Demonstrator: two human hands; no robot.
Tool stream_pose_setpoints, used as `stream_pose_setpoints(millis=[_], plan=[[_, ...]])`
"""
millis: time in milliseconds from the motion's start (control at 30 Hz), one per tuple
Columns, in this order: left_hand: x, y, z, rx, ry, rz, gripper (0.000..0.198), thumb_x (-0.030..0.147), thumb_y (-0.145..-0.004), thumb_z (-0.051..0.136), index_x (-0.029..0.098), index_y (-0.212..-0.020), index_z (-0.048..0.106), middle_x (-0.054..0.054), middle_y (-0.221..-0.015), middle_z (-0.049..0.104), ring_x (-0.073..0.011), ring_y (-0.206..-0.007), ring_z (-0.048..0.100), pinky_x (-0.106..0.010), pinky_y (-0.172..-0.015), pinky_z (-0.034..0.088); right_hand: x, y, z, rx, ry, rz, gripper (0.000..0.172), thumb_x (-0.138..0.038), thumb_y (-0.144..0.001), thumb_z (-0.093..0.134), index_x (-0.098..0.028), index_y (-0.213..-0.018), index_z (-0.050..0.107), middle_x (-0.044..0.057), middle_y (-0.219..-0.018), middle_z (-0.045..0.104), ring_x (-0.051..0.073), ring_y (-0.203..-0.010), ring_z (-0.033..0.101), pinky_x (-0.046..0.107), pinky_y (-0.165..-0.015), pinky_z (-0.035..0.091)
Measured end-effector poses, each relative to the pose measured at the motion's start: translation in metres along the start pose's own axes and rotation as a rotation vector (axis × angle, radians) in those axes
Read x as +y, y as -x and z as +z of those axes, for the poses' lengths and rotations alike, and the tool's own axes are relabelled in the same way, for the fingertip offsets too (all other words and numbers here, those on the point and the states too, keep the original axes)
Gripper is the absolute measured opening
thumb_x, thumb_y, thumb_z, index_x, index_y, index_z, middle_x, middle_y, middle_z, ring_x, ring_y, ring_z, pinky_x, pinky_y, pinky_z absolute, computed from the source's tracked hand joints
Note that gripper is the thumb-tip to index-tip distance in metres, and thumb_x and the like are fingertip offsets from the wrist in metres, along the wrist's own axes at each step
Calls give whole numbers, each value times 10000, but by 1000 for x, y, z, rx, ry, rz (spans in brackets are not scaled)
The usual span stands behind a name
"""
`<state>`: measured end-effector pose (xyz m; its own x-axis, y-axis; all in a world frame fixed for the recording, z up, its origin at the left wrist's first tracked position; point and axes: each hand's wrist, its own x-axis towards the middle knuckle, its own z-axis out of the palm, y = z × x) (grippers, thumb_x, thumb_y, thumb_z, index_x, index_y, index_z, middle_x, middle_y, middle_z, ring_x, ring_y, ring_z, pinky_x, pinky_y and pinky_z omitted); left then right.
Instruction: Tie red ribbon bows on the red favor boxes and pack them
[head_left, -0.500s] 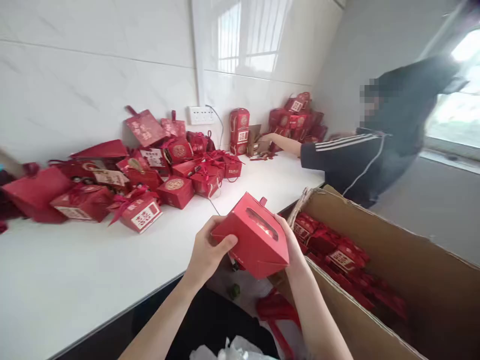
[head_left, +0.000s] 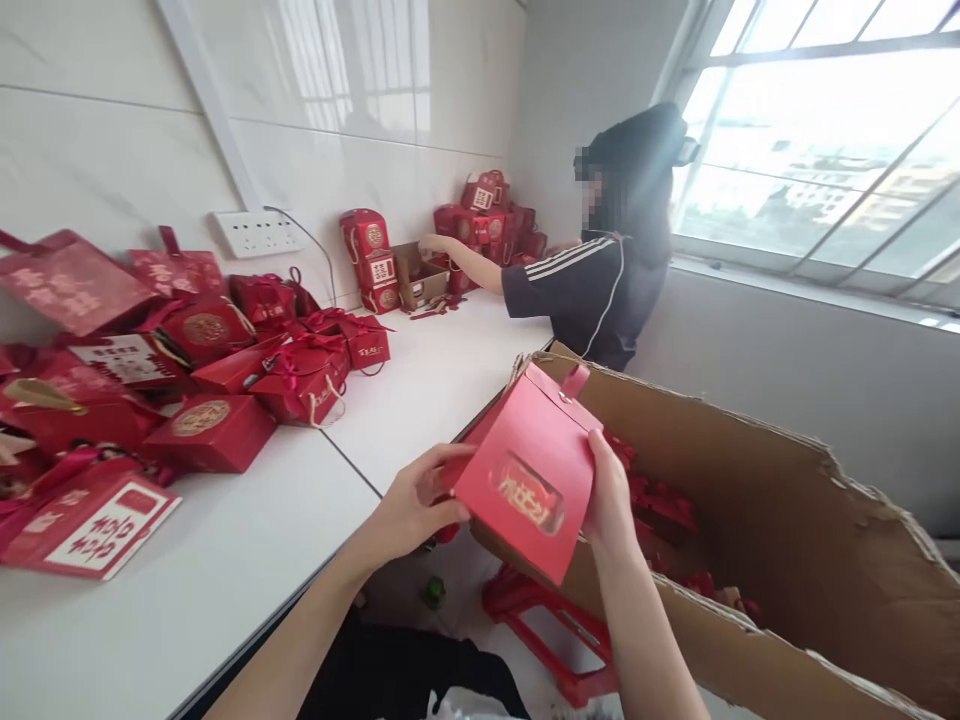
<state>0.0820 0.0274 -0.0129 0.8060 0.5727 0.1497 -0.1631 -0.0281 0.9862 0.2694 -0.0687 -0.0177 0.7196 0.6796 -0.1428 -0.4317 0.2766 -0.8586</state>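
A red gift box (head_left: 499, 440) with a clear window and a small ribbon loop on top is held between my two hands, tilted, in front of a big cardboard carton. My left hand (head_left: 412, 505) grips its lower left edge, thumb on the front face. On the right side, my right hand (head_left: 611, 495) wraps around the box, its fingertips partly hidden behind it. Gold lettering shows through the window. Inside the cardboard carton (head_left: 750, 450), to the right, lie several red boxes (head_left: 664, 505).
Many red gift boxes (head_left: 210, 430) crowd the white table (head_left: 247, 540) on the left. At its far end a co-worker (head_left: 600, 280) reaches into a small brown box (head_left: 420, 285) beside more red boxes. A red stool (head_left: 517, 600) stands below. A socket strip (head_left: 255, 235) is on the wall.
My view has swung right. My hands have turned the red box so its windowed face now points toward me, and it has come closer to the carton's near edge.
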Motion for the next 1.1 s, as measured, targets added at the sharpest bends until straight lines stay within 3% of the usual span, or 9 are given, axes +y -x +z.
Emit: stream_pose_setpoints(millis=[133, 267, 533, 767, 967, 1100], plan=[[-17, -5, 6, -124, -113, -114, 526, 329, -712, 707, 241, -1167, 456, -77, -1086, 580, -192, -967, 580, -300, -803, 488, -19, 4, -22, -26, 220, -310, 323, -494, -740, 645, -207, -889, 652, 0, -750, 676, 141, -603, 591, 222, -526, 479], [-26, -10, 14, -184, -115, -116, 631, 270, -711, 708, 284, -1233, 354, -73, -1121, 538, -184, -984, 564, -291, -780, 492, -28, 10, -32, -92, 376, -435, 285, -480, -785, 608, -202, -833, 640, 10, -769, 659, 139, -627, 578, 219, -529, 468], [-30, -20, 21, -230, -165, -129, 591, 229, -722, 682, 280, -1201, 340, -32, -1025, 547, -164, -930, 563, -274, -761, 488, -36, 13, -42, -94, 430, -474, 281, -464, -809, 584, -212, -922, 638, 15, -790, 663, 139, -595, 590, 237, -525, 494], [-28, -23, 27, -251, -178, -148, 596, 201, -725, 666, 295, -1203, 323, -57, -1174, 515, -180, -1037, 546, -274, -797, 471, -36, 15, -47, -95, 455, -495, 270, -442, -819, 583, -219, -963, 631, 15, -815, 666, 140, -633, 604, 213, -513, 480], [-30, -23, 26, -256, -221, -132, 612, 194, -720, 663, 284, -1216, 316, -71, -1158, 533, -178, -1004, 562, -278, -788, 473, -38, 16, -46, -80, 499, -509, 302, -471, -816, 566, -195, -920, 632, 28, -814, 676, 148, -629, 613, 226, -514, 499], [-29, -28, 31, -183, -294, -37, 581, 237, -742, 637, 271, -1231, 324, -66, -1126, 552, -178, -988, 563, -327, -856, 454, -46, 19, -51, -110, 597, -410, 329, -472, -750, 637, -187, -916, 635, 40, -828, 691, 164, -634, 627, 242, -506, 514]])
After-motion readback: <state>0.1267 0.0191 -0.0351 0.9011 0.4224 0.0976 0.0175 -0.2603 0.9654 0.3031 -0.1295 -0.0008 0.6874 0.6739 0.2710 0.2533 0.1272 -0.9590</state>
